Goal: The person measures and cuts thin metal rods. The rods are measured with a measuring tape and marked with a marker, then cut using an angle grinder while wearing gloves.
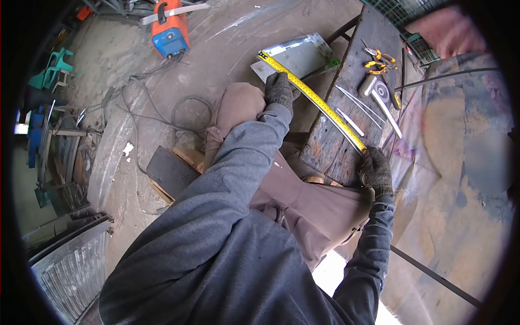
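A yellow tape measure is stretched between my gloved hands, slanting over the edge of a dark wooden bench. Near its upper left end, my left hand is closed on the tape, whose tip sticks out past the fingers. At the lower right end, my right hand grips the tape beside the bench edge. On the bench lie a hammer, orange-handled pliers, a white marker and thin white rods.
A metal tray rests on the floor beyond my left hand. An orange and blue machine stands at the upper left, with cables trailing across the floor. Green plastic chairs are at the far left. A long metal bar lies at the lower right.
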`<state>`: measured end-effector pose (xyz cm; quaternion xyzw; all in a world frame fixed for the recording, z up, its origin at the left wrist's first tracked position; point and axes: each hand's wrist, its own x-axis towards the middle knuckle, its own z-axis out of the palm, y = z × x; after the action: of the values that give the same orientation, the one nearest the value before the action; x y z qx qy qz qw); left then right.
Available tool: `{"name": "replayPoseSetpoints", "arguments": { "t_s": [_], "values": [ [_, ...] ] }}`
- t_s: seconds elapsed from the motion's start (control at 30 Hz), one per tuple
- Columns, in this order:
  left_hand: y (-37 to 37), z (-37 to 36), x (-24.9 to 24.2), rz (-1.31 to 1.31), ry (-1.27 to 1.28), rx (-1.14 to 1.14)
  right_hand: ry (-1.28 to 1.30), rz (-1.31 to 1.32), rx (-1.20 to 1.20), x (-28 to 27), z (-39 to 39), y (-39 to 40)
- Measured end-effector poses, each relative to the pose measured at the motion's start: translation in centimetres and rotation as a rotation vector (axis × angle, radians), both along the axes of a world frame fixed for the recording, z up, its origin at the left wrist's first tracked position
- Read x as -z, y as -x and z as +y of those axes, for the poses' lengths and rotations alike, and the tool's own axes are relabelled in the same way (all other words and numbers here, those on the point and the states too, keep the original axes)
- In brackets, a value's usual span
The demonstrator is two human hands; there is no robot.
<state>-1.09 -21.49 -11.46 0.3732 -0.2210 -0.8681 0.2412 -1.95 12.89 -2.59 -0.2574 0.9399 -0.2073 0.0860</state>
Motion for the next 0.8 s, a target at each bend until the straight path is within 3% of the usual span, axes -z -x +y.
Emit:
{"name": "replayPoseSetpoints", "arguments": {
  "t_s": [0.53,0.63,0.7,0.8],
  "values": [
    [-0.3,-0.5,0.0,-0.041,-0.021,0.093,0.093,0.023,-0.1,0.2,0.6,1.3],
    [-0.2,-0.5,0.1,-0.076,-0.014,0.081,0.077,-0.026,-0.056,-0.2,0.4,1.0],
    [-0.1,-0.6,0.4,-0.099,-0.014,0.058,0.056,-0.224,0.09,-0.2,0.4,0.9],
    [0.1,-0.8,0.6,-0.111,0.007,0.056,0.0,-0.286,0.048,0.2,1.1,1.8]
  ]
}}
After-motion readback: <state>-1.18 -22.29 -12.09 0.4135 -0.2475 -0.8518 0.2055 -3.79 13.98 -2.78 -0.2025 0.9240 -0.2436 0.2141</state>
